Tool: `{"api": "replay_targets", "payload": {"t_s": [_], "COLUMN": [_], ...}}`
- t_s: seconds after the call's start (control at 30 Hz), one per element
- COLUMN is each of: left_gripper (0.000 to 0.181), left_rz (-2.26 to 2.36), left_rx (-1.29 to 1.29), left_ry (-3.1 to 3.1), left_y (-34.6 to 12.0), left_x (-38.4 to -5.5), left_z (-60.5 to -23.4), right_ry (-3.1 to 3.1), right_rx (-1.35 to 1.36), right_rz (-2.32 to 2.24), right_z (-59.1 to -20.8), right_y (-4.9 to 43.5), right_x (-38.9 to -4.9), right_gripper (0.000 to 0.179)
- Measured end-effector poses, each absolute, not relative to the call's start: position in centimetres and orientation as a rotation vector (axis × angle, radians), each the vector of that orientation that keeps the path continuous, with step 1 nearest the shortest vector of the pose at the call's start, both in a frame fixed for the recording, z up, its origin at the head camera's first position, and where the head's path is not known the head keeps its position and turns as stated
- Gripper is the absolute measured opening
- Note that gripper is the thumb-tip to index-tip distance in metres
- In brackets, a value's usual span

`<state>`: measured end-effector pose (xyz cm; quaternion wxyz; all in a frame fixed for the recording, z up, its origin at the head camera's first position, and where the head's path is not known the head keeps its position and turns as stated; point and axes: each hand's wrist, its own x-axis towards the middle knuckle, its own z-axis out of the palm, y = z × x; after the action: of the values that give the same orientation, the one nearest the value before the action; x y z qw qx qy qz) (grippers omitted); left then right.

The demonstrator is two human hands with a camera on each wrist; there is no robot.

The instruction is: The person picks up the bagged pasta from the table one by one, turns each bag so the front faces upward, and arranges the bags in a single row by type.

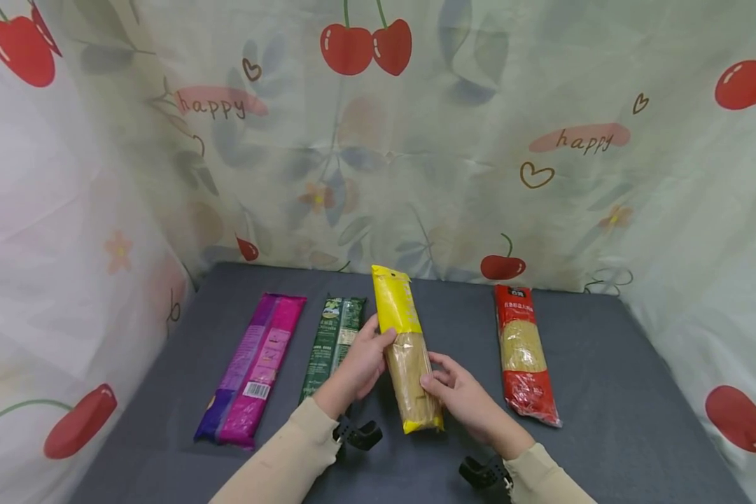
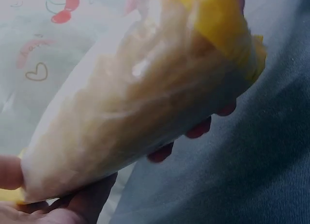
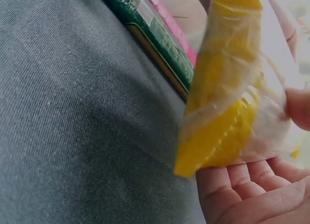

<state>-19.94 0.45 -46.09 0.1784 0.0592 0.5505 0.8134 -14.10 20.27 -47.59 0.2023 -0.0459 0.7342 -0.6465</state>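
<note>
A yellow pack of dried noodles [image 1: 406, 357] with a clear window is held by both hands above the dark cloth, its top end leaning left. My left hand [image 1: 364, 358] grips its left side near the middle, thumb on the front. Lower down on the right side, my right hand [image 1: 466, 395] holds it with the thumb in front and the fingers behind. In the right wrist view the crimped yellow end [image 3: 218, 141] of the pack shows over the right palm. The left wrist view shows fingertips [image 2: 198, 128] coming out from under the pack.
Left of the held pack lie a green pack [image 1: 334, 336], partly hidden by the left hand, and a purple and pink pack [image 1: 252, 371]. A red noodle pack [image 1: 523, 350] lies at the right. Printed curtains [image 1: 390, 161] enclose the table [image 1: 617, 392] at the back and sides.
</note>
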Motion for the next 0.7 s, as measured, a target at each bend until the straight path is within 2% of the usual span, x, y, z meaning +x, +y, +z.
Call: {"api": "replay_targets", "payload": {"t_s": [0.23,0.7], "left_gripper": [0.046,0.044], "left_rz": [2.141,2.020], "left_rx": [0.293,0.330], "left_ry": [1.777,2.013], "left_y": [0.39,0.42], "left_x": [-19.57,-19.23], "left_z": [-46.15,-46.45], "right_ry": [2.033,2.013], "right_rx": [-0.180,-0.121], "right_rz": [-1.811,-1.918], "right_z": [-48.13,-48.22], "right_y": [20.39,20.46], "right_x": [-14.14,-13.99], "right_gripper": [0.065,0.063]}}
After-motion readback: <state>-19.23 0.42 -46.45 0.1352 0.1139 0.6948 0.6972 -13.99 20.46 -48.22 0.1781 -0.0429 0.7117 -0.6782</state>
